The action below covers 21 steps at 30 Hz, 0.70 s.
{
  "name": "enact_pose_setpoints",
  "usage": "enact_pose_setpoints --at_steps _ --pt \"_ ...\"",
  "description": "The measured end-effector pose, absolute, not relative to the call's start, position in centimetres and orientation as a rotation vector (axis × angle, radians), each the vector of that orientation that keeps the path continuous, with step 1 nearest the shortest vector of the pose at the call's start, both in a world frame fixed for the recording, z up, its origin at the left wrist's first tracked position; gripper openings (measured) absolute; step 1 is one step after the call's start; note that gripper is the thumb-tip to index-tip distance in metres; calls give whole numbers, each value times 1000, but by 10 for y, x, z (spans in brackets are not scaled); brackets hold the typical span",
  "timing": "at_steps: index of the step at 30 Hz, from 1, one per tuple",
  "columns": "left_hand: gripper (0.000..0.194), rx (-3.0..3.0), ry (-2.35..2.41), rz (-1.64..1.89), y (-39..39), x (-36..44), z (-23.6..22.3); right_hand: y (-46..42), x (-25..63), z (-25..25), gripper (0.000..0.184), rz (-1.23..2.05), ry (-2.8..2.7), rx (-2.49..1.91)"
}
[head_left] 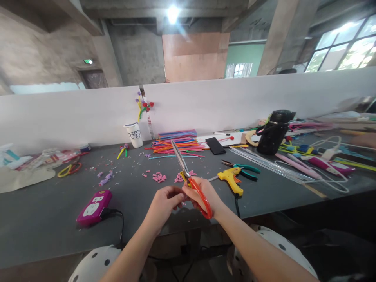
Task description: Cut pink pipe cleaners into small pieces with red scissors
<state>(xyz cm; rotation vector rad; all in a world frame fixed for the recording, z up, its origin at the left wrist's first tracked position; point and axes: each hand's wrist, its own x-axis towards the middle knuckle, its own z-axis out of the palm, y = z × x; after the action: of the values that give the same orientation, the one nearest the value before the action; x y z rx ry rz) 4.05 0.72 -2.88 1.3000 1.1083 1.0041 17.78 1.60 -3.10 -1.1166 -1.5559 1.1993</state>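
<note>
Right hand (214, 199) holds scissors (191, 181): stiff, probably light, best gripped by the red handle (203, 194), near end. Left hand (165, 201) pinches narrowly; can't tell on what.

Orange scissors handle (202, 195), pink bits (159, 178), yel glue gun (232, 179), wht cup (134, 135) w/ dk squiggles

Right hand (207, 192) grips red-handled scissors (192, 182), blades directed away from the wearer. Left hand (163, 201) adjoins, fingers bent. Beyond the grip: pink pieces (159, 178), coloured stems (176, 147). Rightward: yellow glue gun (231, 178). Leftward: magenta box (95, 207), cord attached.
</note>
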Motion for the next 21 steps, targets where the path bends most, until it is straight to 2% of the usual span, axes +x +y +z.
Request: enact_pose_setpoints --at_steps 11,16,21 --pt "8 1231 1066 1117 6 41 -29 16 180 -32 21 972 -1630 -1180" --pt "13 1079 1004 1334 11 24 -17 5 183 -31 20 592 -1876 -1276" --pt "9 1002 924 1444 8 16 -9 -8 185 -37 23 255 -2084 -1402"
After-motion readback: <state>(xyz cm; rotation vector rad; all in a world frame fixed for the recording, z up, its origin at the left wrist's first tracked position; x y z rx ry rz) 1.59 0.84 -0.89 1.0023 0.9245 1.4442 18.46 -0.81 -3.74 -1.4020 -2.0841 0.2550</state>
